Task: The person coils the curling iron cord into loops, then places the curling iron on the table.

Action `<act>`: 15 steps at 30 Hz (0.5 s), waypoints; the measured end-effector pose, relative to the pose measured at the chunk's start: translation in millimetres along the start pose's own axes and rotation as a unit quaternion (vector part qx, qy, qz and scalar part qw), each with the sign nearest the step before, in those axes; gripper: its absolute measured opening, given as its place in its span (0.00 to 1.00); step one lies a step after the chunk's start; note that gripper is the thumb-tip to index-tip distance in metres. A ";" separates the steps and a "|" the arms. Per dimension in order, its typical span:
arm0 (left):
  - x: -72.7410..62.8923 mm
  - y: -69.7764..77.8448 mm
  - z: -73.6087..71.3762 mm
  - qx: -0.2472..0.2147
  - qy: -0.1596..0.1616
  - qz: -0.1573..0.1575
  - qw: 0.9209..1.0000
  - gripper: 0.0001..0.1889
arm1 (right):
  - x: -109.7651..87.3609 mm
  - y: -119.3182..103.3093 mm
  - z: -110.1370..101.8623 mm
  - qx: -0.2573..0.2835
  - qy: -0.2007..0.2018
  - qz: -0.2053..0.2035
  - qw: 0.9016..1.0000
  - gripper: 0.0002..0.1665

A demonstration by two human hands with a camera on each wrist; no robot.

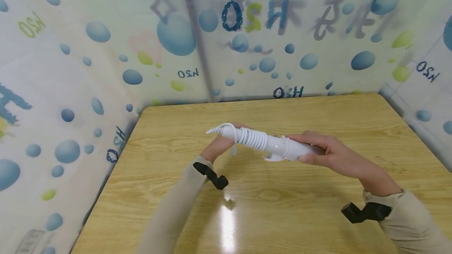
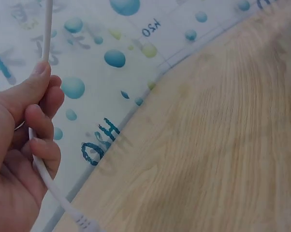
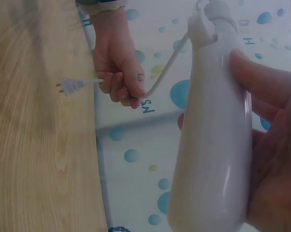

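In the head view, a white wand-shaped electric appliance (image 1: 293, 149) is held above the table, slightly tilted. Its cord (image 1: 255, 138) is coiled several times round the narrower part, and a small lever-like tab (image 1: 273, 157) sticks out below. My right hand (image 1: 330, 154) grips the thick smooth end between thumb and fingers. My left hand (image 1: 219, 146), partly hidden behind the narrow end, pinches the cord's free length (image 2: 47, 31) with curled fingers. Past that hand hangs the two-pronged plug (image 3: 72, 87), as the right wrist view shows.
A wooden table (image 1: 275, 211) lies under both hands. Patterned sheeting (image 1: 240, 66) with blue and green drops stands along its back and sides. Black wrist mounts (image 1: 365, 211) sit on both beige sleeves.
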State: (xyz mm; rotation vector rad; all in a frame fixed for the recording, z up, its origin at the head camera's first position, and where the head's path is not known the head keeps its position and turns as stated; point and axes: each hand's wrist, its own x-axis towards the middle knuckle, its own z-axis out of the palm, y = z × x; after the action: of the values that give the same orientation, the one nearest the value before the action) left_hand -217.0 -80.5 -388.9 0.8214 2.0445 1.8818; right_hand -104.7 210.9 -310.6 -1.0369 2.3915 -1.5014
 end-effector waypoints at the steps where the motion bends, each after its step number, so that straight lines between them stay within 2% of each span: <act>1: 0.6 1.0 -1.4 0.015 -0.005 -0.007 1.000 0.07 | -0.1 1.1 0.6 0.006 -0.014 -0.002 1.000 0.29; 3: 3.5 2.3 -4.5 0.029 -0.020 -0.022 0.999 0.10 | -0.2 2.7 1.1 0.013 -0.040 -0.002 0.999 0.29; 5: 7.7 5.5 -6.2 0.053 -0.022 -0.059 0.997 0.10 | -0.3 3.8 1.5 0.013 -0.064 0.001 0.998 0.29; 10: 14.2 8.1 -14.3 0.108 -0.066 -0.040 0.991 0.09 | -0.5 10.5 2.1 -0.002 -0.111 0.020 0.994 0.28; 15: 17.4 16.7 -18.8 0.143 -0.072 -0.036 0.986 0.08 | 0.7 22.3 1.3 -0.020 -0.132 0.034 0.990 0.27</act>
State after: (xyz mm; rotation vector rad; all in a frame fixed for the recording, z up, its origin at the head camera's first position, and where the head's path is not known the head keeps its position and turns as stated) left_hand -237.1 -86.4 -366.7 0.9052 2.2498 1.4652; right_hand -115.4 215.5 -329.8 -1.0745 2.2559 -1.2129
